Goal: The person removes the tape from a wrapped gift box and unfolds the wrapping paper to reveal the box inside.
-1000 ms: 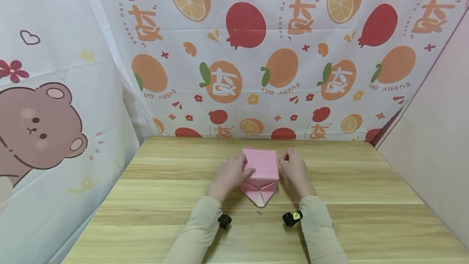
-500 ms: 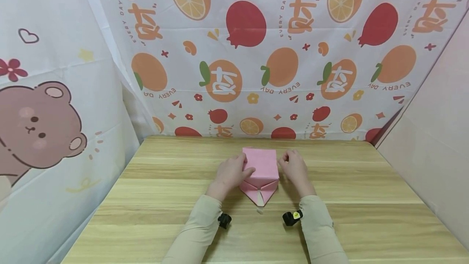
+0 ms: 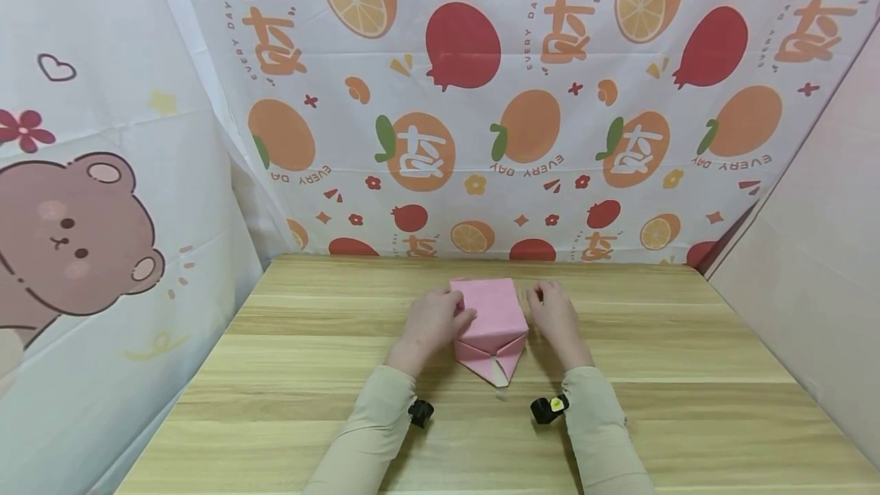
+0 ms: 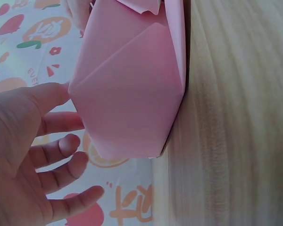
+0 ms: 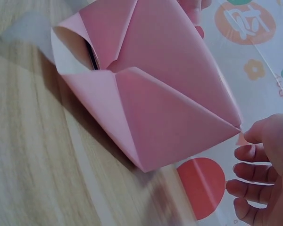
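Note:
A pink paper-wrapped box rests on the wooden table, a pointed folded end facing the near side. In the right wrist view, that paper end has creased flaps meeting at a pale open tip. My left hand is at the box's left side. Its thumb and index finger touch the upper edge, while the other fingers spread loosely beyond. To the right of the box, my right hand has loosely curled fingers close to a corner. Nothing shows clearly between them, and contact is hard to tell.
A translucent strip, perhaps tape, sticks out from the paper tip. The wooden table ends at a fruit-print cloth behind. A bear-print cloth hangs on the left, and a pale wall stands right.
The box has turned slightly on the table: its near tip swung to the right and its far edge shifted left. A narrow gap shows beside the right fingers; both hands have barely moved.

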The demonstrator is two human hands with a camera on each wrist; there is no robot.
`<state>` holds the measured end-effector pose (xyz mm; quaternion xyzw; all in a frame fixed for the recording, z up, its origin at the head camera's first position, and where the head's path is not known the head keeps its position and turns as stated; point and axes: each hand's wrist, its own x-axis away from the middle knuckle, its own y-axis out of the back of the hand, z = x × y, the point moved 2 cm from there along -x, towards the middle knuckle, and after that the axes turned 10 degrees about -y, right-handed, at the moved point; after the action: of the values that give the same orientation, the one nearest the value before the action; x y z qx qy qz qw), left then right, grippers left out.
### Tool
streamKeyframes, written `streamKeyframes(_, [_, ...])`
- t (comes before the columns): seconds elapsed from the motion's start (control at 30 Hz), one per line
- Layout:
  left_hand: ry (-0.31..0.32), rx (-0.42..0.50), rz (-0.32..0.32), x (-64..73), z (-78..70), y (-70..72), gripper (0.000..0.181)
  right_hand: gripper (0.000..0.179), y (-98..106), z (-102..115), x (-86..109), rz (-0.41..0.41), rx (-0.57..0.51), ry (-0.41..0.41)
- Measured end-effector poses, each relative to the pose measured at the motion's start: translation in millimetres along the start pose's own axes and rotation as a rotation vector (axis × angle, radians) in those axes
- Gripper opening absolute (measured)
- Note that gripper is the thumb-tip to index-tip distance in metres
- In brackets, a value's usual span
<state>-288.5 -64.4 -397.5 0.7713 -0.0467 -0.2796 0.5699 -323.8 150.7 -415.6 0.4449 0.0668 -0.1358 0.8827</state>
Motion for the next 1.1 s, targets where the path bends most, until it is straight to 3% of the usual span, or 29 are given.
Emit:
streamKeyframes(0.27, [-0.096, -0.153, -0.063, 1.3, -8.3, 7.9, 0.032, 0.021, 2.3, 1.7, 0.6, 0.001, -0.013, -0.002])
streamKeyframes(0.43, [-0.101, -0.203, -0.049, 2.1, -11.0, 8.1, 0.032, 0.021, 3.2, 3.2, 1.4, 0.012, -0.022, -0.019])
streamKeyframes(0.73, [-0.008, -0.037, -0.028, 3.2, -5.6, 1.4, 0.022, 0.021, 1.1, 0.5, 0.5, 0.001, -0.022, -0.006])
streamKeyframes(0.93, [0.057, 0.047, 0.026, 1.8, 3.8, -6.7, 0.045, 0.021, 0.1, -0.4, -0.4, -0.001, -0.017, 0.000])
streamKeyframes(1.1, [0.069, 0.054, 0.055, 1.8, 4.5, -5.3, 0.052, 0.021, 1.1, -0.1, -0.6, -0.005, -0.018, -0.003])
